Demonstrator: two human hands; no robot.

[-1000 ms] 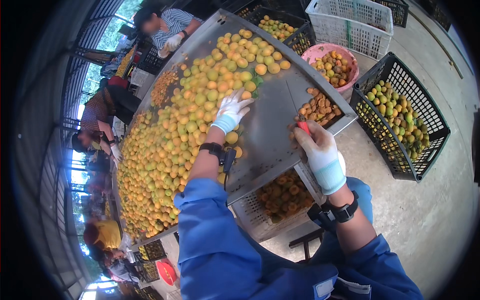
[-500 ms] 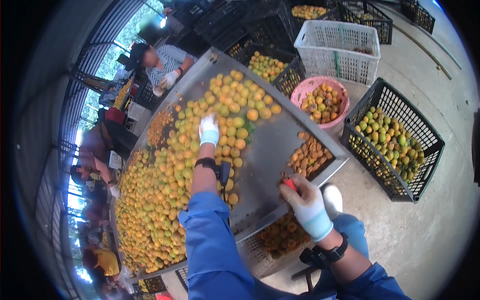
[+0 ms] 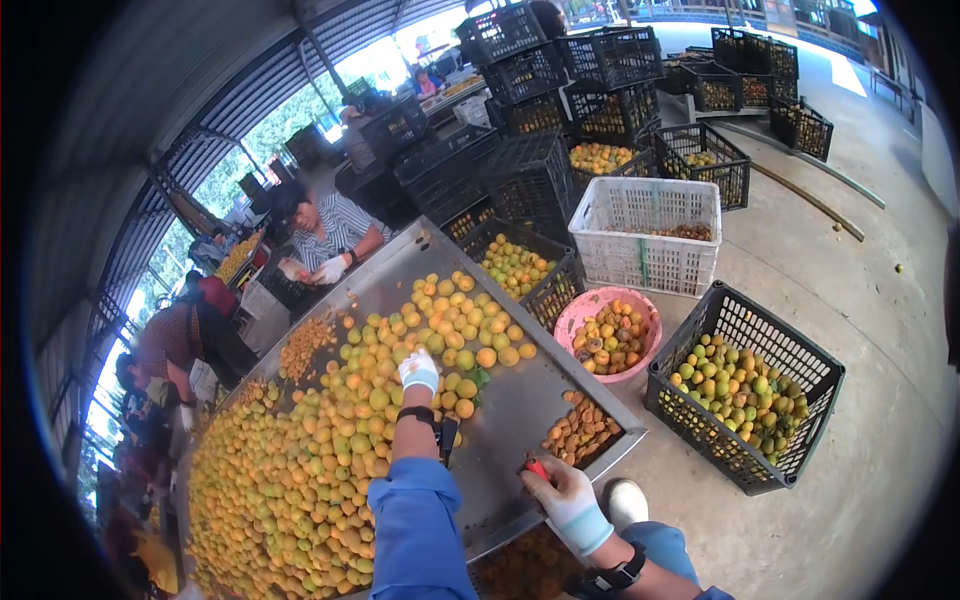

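Apricots (image 3: 330,420) lie heaped across the metal sorting table (image 3: 520,400). The left hand (image 3: 419,371), gloved, rests spread on the pile to pick one; the right hand (image 3: 560,490) grips a small red-handled tool (image 3: 537,467) near the edge, beside halved fruit (image 3: 580,430).

No labels, signs or screens visible — only crates and a tub as packaging. Black plastic crate (image 3: 745,385) of yellow-green fruit to the right of the right hand (image 3: 562,497). Round pink tub (image 3: 610,335) beyond that hand. White lattice crate (image 3: 648,232) further back. Stacked black crates (image 3: 560,80) far behind, well beyond the left hand (image 3: 419,371).
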